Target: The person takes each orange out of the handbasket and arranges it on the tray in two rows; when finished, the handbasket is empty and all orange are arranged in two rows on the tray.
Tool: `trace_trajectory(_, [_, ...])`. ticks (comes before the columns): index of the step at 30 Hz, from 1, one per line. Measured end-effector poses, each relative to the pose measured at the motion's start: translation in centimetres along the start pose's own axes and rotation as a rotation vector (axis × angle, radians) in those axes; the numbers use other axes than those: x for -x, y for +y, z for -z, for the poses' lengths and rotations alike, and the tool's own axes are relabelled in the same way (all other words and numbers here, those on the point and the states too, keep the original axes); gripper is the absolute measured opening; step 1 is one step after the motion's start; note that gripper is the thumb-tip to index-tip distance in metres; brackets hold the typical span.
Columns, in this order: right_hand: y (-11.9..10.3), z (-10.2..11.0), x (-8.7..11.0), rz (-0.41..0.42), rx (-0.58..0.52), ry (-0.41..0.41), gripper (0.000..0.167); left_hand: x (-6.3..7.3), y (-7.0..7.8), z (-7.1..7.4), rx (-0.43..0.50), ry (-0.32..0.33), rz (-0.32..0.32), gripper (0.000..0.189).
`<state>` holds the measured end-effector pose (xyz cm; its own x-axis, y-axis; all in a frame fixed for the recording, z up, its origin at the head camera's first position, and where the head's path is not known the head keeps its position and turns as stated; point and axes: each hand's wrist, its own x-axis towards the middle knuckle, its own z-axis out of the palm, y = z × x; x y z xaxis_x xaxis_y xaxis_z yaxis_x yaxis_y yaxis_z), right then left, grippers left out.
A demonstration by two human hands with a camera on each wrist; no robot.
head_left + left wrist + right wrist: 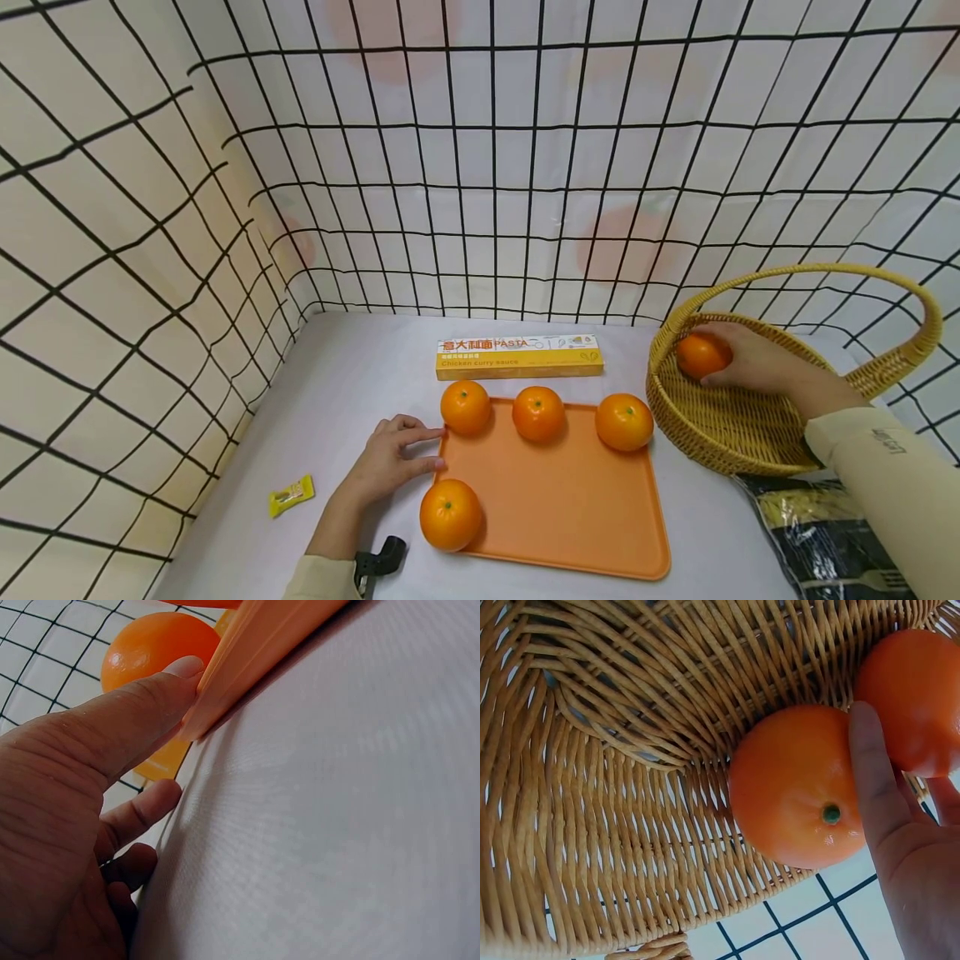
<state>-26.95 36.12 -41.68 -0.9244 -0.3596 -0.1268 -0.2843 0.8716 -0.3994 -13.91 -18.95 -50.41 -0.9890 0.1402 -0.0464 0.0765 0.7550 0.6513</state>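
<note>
In the wicker basket [738,429], my right hand [761,367] holds an orange [703,354] with thumb and fingers. The right wrist view shows the held orange [915,701] beyond the thumb, and another orange [799,787] beside it; the head view shows only one there. My left hand [393,458] touches the left rim of the orange tray [555,500], thumb [161,694] against the edge. Along the tray's back edge sit a left orange [466,407], a middle orange [538,414] and a right orange [624,422]. A further orange [451,515] sits at the front left corner.
A yellow and white pasta box [519,358] lies behind the tray. At the left is a small yellow packet [291,497]. A dark pasta bag [825,533] lies under the right forearm, in front of the basket. Black wire mesh [491,183] stands at the back and sides.
</note>
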Motion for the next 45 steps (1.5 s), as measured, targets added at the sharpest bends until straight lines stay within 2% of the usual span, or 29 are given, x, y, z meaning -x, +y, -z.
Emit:
trace_trajectory(11, [-0.04, -0.04, -0.10, -0.001, 0.041, 0.012, 0.081, 0.08, 0.01, -0.02, 0.006, -0.008, 0.018, 0.043])
trace_trajectory(23, [0.00, 0.00, -0.11, 0.006, 0.080, 0.013, 0.080, 0.11, -0.01, -0.03, 0.003, -0.002, -0.008, 0.043])
trace_trajectory(33, [-0.20, 0.04, -0.05, 0.006, 0.059, 0.020, 0.077, 0.02, -0.06, 0.04, -0.003, 0.001, -0.014, 0.044])
trace_trajectory(45, [-0.51, 0.25, 0.79, -0.043, 0.018, -0.003, 0.085, 0.10, -0.13, -0.03, -0.009, 0.002, -0.016, 0.044])
